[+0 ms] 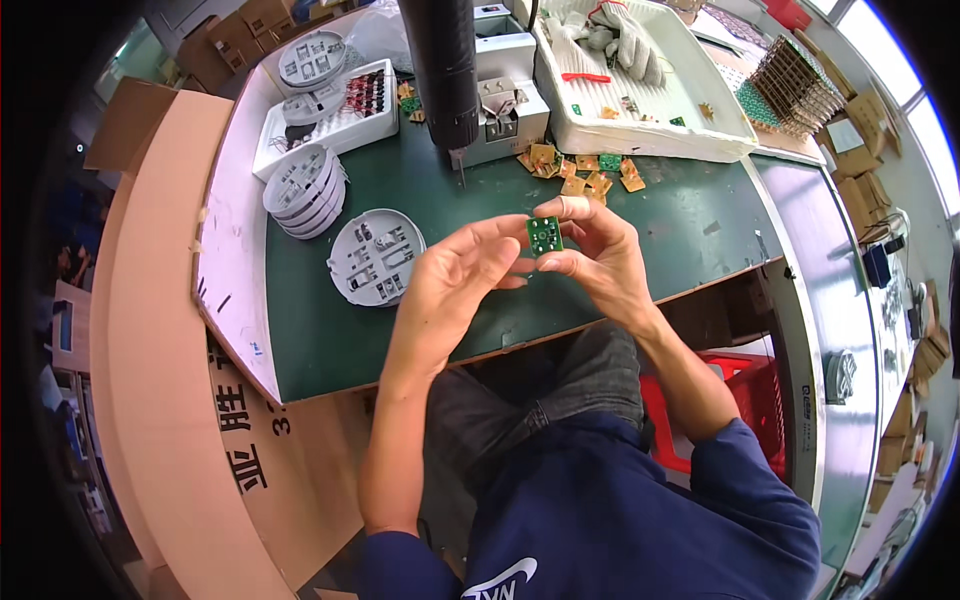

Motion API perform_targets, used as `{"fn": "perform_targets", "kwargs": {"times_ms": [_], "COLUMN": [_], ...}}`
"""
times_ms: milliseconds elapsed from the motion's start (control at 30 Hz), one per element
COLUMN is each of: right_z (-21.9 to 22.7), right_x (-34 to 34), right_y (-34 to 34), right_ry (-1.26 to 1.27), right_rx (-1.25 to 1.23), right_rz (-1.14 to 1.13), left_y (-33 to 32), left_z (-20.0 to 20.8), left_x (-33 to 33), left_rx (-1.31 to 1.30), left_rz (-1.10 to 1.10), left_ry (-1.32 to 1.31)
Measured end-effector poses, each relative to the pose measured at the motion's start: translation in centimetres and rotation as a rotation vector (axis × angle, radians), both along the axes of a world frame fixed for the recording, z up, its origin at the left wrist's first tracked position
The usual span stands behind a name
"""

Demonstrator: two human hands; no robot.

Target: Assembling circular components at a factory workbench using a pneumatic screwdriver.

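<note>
A small green circuit board (544, 236) is pinched between the thumb and fingers of my right hand (612, 258), held above the green work surface. My left hand (455, 275) is beside the board's left edge, fingers stretched out and thumb apart; whether a fingertip touches the board I cannot tell. To the left of my hands a round grey plastic housing (376, 262) lies with its moulded slots facing up. Just beyond the hands is a loose pile of yellow-brown and green circuit boards (597, 184). A black electric screwdriver (442, 75) hangs tip-down over the table.
Stacked grey housings (303, 200) stand at the left, near a white tray (378, 125) of red-and-black parts. Behind the screwdriver is a grey metal device (512, 95). A white foam tray (650, 140) holds gloves (640, 60) and red-handled pliers (586, 77). A red crate (755, 400) sits below, right.
</note>
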State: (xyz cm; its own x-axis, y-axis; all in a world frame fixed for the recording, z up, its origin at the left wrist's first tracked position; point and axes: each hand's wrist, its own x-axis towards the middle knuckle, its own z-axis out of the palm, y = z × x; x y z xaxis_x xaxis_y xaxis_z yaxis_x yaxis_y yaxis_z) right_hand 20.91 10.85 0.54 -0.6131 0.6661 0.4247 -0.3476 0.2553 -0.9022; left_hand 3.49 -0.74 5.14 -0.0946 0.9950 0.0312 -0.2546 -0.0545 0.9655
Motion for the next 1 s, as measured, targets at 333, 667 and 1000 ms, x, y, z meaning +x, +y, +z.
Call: {"fn": "perform_targets", "kwargs": {"times_ms": [333, 667, 1000], "right_z": [1.0, 1.5, 1.0], "right_x": [-0.1, 0.1, -1.1], "right_y": [-1.7, -1.7, -3.0], "right_ry": [-0.330, -0.425, -0.328], "right_rx": [0.328, 0.584, 0.476], "right_rz": [-0.234, -0.254, -0.463], "left_y": [0.0, -0.1, 0.9], "left_z": [-1.8, -3.0, -3.5], "left_x": [0.5, -0.3, 1.7], "left_rx": [-0.092, -0.163, -0.060], "left_rz": [0.127, 0.132, 0.226], "left_ry": [0.074, 0.033, -0.142]}}
